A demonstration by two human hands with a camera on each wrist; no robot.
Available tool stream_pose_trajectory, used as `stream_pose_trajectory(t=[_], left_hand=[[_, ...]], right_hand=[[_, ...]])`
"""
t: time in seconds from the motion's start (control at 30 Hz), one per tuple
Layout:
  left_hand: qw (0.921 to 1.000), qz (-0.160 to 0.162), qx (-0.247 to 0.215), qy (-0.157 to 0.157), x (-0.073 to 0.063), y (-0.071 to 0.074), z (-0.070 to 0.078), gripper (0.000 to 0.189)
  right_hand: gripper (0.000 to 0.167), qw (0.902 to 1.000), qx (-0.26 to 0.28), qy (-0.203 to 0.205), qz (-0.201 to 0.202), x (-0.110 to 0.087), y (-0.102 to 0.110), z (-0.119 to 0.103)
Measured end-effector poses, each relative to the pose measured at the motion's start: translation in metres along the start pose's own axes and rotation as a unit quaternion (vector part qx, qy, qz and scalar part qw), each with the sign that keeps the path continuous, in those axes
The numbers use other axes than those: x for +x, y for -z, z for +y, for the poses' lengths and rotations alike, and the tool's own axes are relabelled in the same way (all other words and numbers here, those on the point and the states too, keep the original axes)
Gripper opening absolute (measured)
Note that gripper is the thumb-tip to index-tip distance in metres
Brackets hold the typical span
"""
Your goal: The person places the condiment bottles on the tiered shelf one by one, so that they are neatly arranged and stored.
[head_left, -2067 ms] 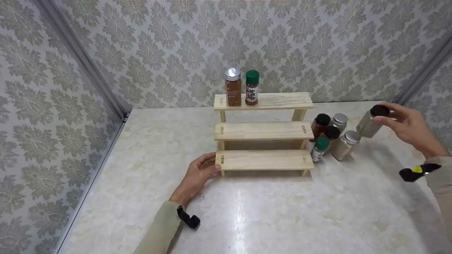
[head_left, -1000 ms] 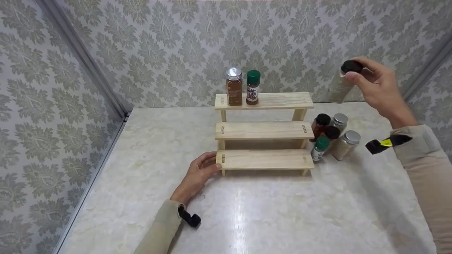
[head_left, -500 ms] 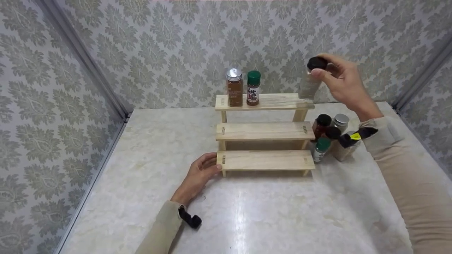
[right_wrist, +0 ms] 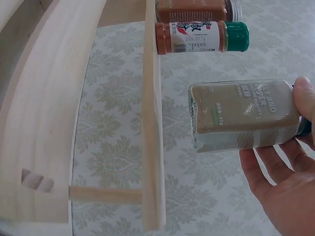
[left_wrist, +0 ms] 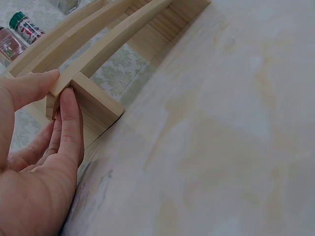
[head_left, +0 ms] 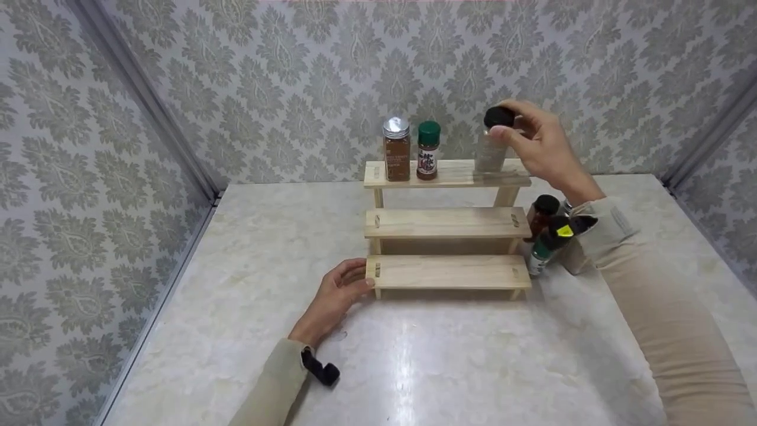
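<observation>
My right hand point(head_left: 541, 145) grips a glass spice jar point(right_wrist: 241, 115) by its black cap. Pale brown powder fills part of the jar, which hangs over the right part of the top shelf; in the right wrist view a gap shows between its base and the shelf edge. My left hand point(head_left: 334, 299) pinches the left end of the lowest board of a three-step wooden rack point(head_left: 446, 223), thumb on top and fingers below. On the top step stand a silver-capped jar of red-brown powder point(head_left: 397, 151) and a green-capped spice bottle point(head_left: 428, 151).
Right of the rack several more spice jars stand close together on the marbled table point(head_left: 284, 236). Among them are a black-capped jar point(head_left: 543, 216) and a green-capped bottle point(head_left: 539, 260), partly hidden by my right wrist strap and sleeve. A patterned wall point(head_left: 331, 89) rises behind the rack.
My right hand has lifted the black-capped jar from beside the other jars, carried it left and lowered it slightly over the top shelf. The left hand keeps its hold on the rack.
</observation>
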State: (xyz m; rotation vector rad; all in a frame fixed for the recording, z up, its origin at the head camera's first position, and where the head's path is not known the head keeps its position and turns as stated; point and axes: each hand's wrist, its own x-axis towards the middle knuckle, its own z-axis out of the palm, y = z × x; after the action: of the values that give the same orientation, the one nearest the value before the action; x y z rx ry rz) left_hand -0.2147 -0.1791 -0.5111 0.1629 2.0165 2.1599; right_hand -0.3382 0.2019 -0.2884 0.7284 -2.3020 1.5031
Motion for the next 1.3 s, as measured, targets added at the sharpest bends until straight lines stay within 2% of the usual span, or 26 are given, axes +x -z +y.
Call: stream_pose_trajectory(t=[0.37,0.8,1.03,1.3], left_hand=[[1.0000,-0.007,0.001,-0.005,0.002,-0.003,-0.001,0.057],[0.9999,-0.010,-0.008,0.003,0.002,-0.007,0.001,0.058],[0.9997,-0.017,-0.018,0.003,0.001,-0.002,-0.003,0.056],[1.0000,-0.003,-0.006,0.001,0.002,0.002,-0.001,0.056]], right_hand=[[0.039,0.9999,-0.002,-0.012,-0.007,0.004,-0.016,0.006],[0.041,0.9995,-0.006,-0.018,-0.025,0.003,-0.016,0.014],[0.048,0.9975,-0.015,-0.055,-0.043,0.004,-0.016,0.015],[0.063,0.9932,-0.001,-0.092,-0.072,0.007,-0.013,0.006]])
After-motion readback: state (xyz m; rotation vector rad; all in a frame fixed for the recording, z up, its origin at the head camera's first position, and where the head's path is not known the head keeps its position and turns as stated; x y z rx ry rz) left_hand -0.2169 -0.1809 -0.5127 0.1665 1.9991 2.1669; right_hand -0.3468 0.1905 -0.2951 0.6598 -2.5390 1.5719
